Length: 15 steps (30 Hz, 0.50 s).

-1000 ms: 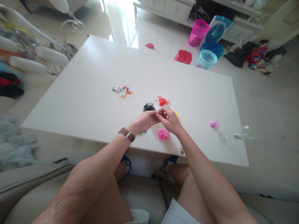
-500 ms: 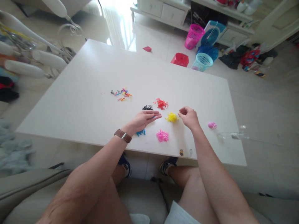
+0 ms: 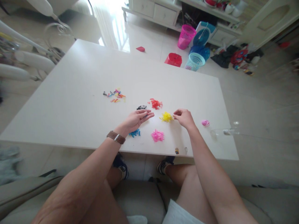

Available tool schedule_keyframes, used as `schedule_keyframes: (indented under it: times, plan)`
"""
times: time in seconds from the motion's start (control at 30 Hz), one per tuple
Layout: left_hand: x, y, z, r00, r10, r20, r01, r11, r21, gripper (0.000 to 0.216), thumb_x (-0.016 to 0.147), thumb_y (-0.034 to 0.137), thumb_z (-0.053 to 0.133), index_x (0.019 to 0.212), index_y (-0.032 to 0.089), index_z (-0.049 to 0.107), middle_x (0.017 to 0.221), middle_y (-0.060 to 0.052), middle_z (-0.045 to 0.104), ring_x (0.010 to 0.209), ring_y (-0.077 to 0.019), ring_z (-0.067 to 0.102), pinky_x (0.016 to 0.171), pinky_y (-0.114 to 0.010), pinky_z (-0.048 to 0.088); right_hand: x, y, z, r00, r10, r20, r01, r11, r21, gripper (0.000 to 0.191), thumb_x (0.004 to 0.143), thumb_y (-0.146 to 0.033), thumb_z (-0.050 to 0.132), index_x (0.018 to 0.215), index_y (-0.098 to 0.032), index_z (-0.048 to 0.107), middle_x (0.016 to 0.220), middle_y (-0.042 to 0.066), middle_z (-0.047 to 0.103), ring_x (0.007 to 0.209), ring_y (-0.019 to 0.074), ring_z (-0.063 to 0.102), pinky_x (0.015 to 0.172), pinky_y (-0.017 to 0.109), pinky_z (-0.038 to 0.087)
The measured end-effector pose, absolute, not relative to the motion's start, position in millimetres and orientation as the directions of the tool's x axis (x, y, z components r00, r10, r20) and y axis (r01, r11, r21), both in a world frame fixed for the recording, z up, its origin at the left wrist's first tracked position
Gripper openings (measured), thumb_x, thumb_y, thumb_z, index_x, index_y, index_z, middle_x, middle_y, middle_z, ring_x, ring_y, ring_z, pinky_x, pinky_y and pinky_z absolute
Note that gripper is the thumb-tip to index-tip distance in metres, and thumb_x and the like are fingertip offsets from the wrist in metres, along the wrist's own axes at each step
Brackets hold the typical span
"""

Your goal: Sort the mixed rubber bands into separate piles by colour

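Observation:
Small heaps of tiny rubber bands lie on the white table [image 3: 70,105]: black [image 3: 141,107], red [image 3: 156,104], yellow [image 3: 166,117], pink [image 3: 157,135], blue [image 3: 135,133], and a mixed-colour scatter [image 3: 114,94] further left. My left hand [image 3: 136,119], with a brown watch on the wrist, rests palm up between the black and blue heaps, fingers stretched out. My right hand [image 3: 184,117] hovers low just right of the yellow heap, its fingertips pinched together close to the bands. What the pinch holds is too small to make out.
A small pink object [image 3: 205,123] and a clear bottle [image 3: 224,132] on its side lie at the table's right end. Two tiny items [image 3: 177,151] sit at the near edge. Pink [image 3: 185,36] and teal [image 3: 195,61] baskets stand on the floor beyond.
My hands were together over the heaps a second ago and have parted. The right hand moved right to the yellow heap, and the left hand turned palm up and stayed.

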<state>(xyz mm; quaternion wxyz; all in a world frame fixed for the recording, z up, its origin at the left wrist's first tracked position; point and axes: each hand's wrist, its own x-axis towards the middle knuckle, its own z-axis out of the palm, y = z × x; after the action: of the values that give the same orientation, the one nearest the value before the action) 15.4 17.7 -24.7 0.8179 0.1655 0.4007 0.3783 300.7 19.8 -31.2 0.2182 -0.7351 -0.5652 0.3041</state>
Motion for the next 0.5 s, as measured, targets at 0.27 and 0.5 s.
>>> schedule_keyframes:
  times: [0.27,0.5]
  plan:
    - [17.3,17.5,-26.4,0.386,0.762,-0.521,-0.492,0.647,0.582,0.018,0.095,0.007,0.054,0.088,0.006,0.071,0.106,-0.019,0.074,0.110,-0.0234,0.072,0.106,-0.030,0.053,291.6,16.8,-23.6,0.135,0.980,-0.145,0.752,-0.196,-0.629,0.007,0.082,-0.020,0.065,0.075,-0.018,0.068,0.071,0.003,0.071,0.059,0.0151,0.068,0.064,0.027,0.052]
    - [21.4,15.6,-27.5,0.431,0.720,-0.544,-0.504,0.693,0.516,0.027,0.096,0.013,0.050,0.087,0.002,0.072,0.108,-0.024,0.074,0.107,-0.0255,0.073,0.102,-0.031,0.055,256.8,10.9,-8.9,-0.004,0.999,0.050,0.721,0.038,-0.692,0.013,0.088,-0.023,0.060,0.079,-0.019,0.069,0.072,0.002,0.069,0.068,0.0165,0.064,0.069,0.029,0.049]
